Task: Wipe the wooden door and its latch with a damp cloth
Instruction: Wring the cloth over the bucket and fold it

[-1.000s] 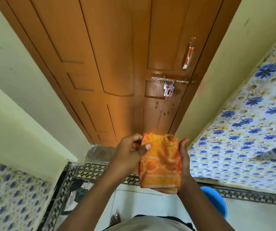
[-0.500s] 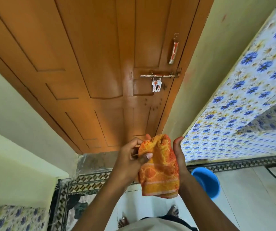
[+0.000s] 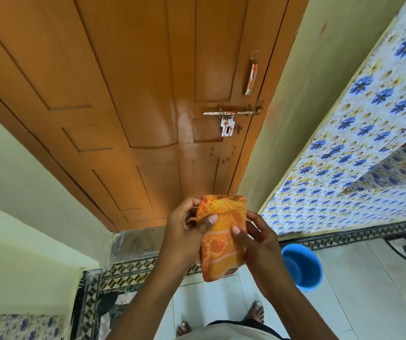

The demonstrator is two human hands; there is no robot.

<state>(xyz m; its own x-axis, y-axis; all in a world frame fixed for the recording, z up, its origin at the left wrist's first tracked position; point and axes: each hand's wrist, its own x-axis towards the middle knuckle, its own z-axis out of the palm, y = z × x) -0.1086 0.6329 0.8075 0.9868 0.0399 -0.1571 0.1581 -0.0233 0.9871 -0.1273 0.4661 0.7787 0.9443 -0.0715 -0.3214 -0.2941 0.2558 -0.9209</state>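
We have one view only, from a wide-angle camera on the person's head, facing forward and down. It looks steeply along the wooden door (image 3: 133, 94), which fills the upper frame close ahead, to the tiled floor (image 3: 359, 303) below. Both hands sit near the lens at lower centre, and bare feet show at the bottom edge.
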